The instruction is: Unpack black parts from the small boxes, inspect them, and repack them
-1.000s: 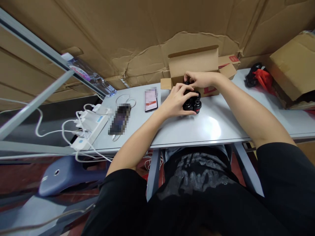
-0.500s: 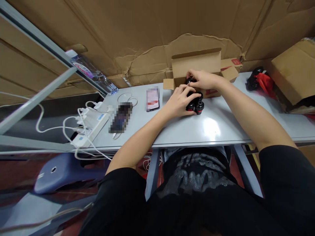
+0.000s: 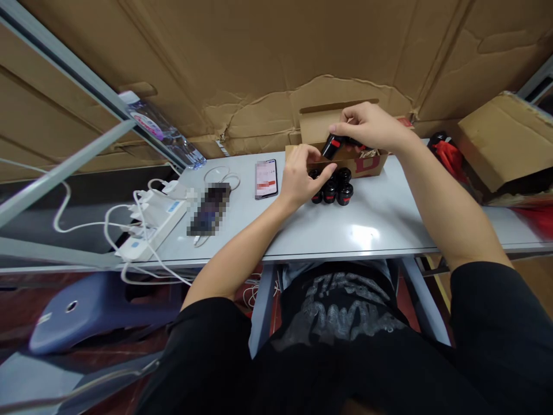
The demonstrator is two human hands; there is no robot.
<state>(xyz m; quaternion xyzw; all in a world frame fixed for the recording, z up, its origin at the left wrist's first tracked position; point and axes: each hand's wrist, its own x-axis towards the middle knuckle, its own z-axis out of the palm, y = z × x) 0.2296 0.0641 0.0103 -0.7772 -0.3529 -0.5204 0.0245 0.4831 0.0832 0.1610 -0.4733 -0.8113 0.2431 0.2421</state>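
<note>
I have my right hand raised above the open box, fingers closed on one black bottle with a red band, held tilted. My left hand rests on the table, fingers curled against the cluster of bottles standing just in front of the box; I can't tell whether it actually grips one. Left of that hand lies a phone, then a second phone beside a power strip with white cables. A red and black item sits at the far right
</note>
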